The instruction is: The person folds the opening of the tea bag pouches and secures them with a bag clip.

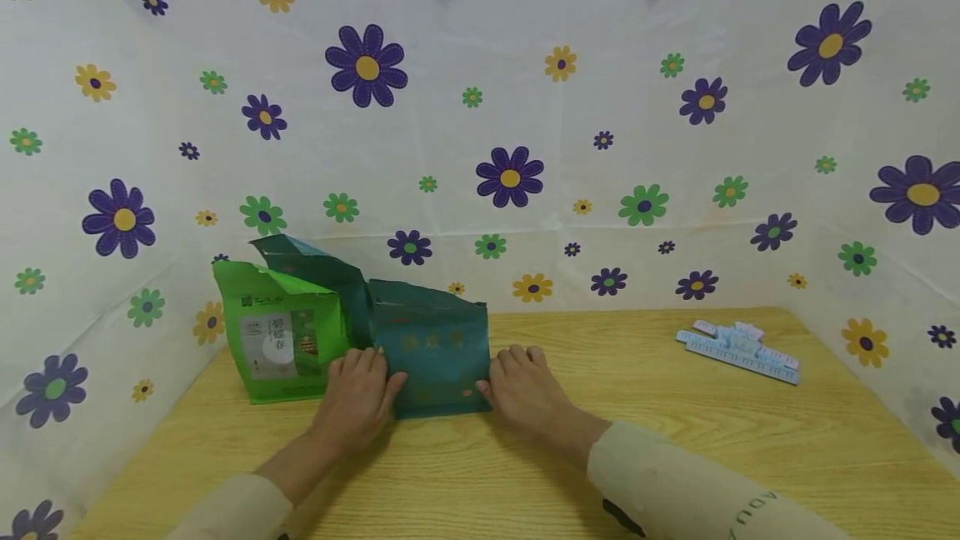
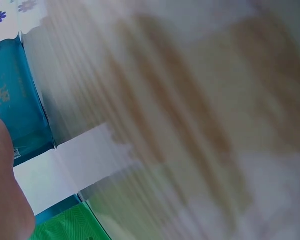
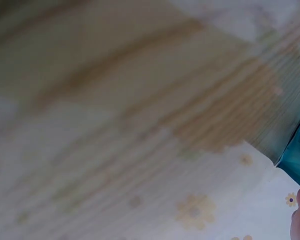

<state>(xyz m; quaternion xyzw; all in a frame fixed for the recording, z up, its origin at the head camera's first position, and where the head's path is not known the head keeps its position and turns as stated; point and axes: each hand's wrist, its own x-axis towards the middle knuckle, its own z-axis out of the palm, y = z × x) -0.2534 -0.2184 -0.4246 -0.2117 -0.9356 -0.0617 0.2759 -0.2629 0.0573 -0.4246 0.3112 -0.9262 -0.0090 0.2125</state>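
Currently I have the teal bag (image 1: pixel 438 361) held upright on the tabletop (image 1: pixel 637 440), near the middle of the head view. My left hand (image 1: pixel 356 394) grips its left side, with the thumb lying against the front face; my right hand (image 1: pixel 525 390) grips the right side, thumb at the front edge. Just left of it, I see the bright green bag (image 1: pixel 281 336) standing with its pale label facing me, and a darker teal bag (image 1: pixel 318 265) rising behind. Well apart, on the right, blue and pink clips (image 1: pixel 738 350) lie together. Behind everything hangs a white sheet (image 1: pixel 450 132) printed with flowers. Both wrist views are mostly blurred for me: the left catches teal and green bag surfaces at its edge, the right only a teal corner beside some fingers.
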